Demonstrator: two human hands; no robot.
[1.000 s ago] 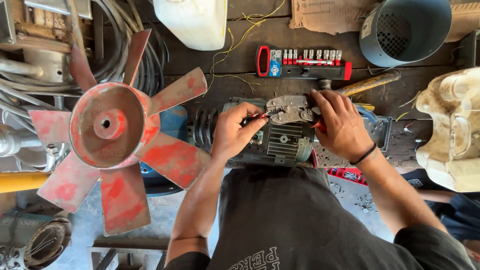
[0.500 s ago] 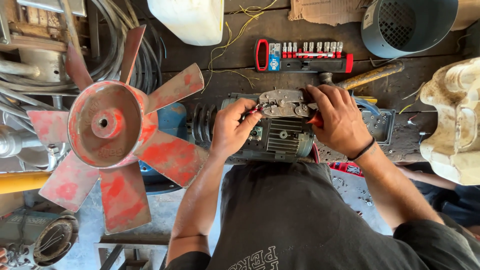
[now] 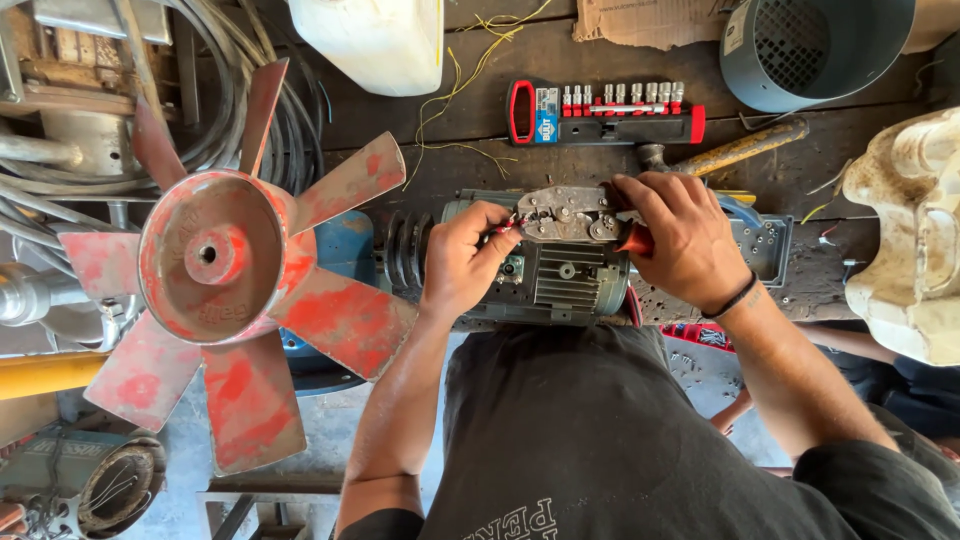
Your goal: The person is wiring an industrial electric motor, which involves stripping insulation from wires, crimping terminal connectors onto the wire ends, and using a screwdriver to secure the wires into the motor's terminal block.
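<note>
Motor: one grey-green electric motor (image 3: pixel 560 280) lies on its side at the near edge of the wooden surface (image 3: pixel 500 60), in the middle of the view, with a grooved pulley (image 3: pixel 405 250) on its left end.
Terminal plate: one grey metal plate (image 3: pixel 565 213) sits on top of the motor, between the two hands.
Left hand: the left hand (image 3: pixel 462 262) is curled against the motor's left part, fingertips pinched narrow on thin red wires (image 3: pixel 503 227) at the plate's left edge.
Right hand: the right hand (image 3: pixel 685 238) covers the plate's right end, closed around a red-handled tool (image 3: pixel 636 240); its tip is hidden.
Fan: one red fan (image 3: pixel 215 265) with seven blades lies left of the motor, well apart from the hands.
Socket set: one red and black holder (image 3: pixel 600 112) with a row of sockets lies just beyond the motor.
Hammer: one hammer (image 3: pixel 725 152) lies far right of the plate.
Cowl: one grey fan cowl (image 3: pixel 800 45) stands at the far right.
Container: one white plastic container (image 3: pixel 370 40) stands at the far edge.
</note>
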